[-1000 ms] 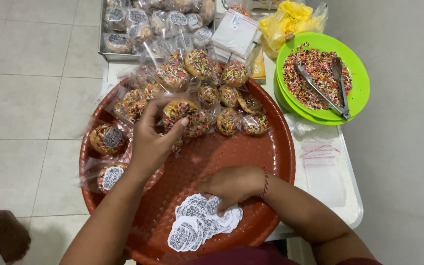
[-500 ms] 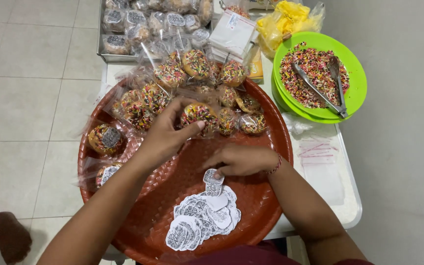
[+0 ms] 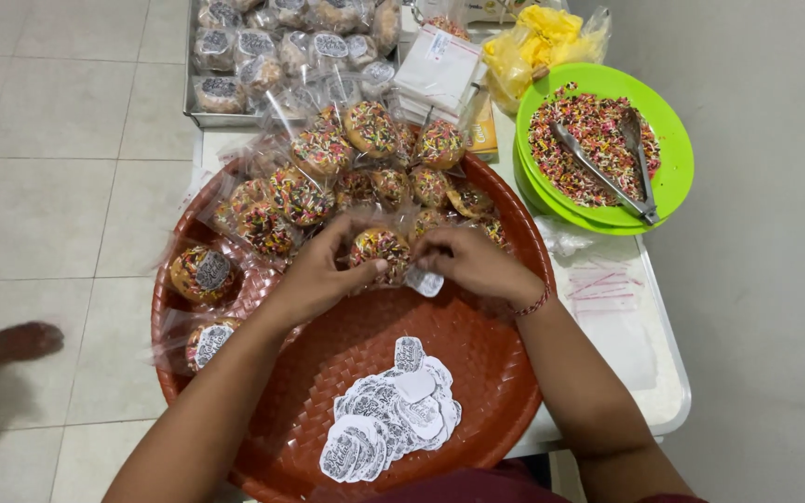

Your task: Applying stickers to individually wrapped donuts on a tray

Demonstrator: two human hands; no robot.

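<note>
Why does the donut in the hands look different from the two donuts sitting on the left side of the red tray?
The wrapped donut held between the left hand and right hand shows bare sprinkles, with a sticker just below it. The two donuts at the left already wear stickers on their wrappers. The held one is lifted by fingers; those two lie alone on the red tray. All are sprinkled and bagged.

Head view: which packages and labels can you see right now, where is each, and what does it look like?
Wrapped doughnut: clear bag, sprinkled, between left hand and right hand.
Sticker: white, under the right fingers.
Sticker pile: white and black, front of red tray.
Labelled bags: tray's left edge.
Metal tray of labelled bags: top left.
</note>
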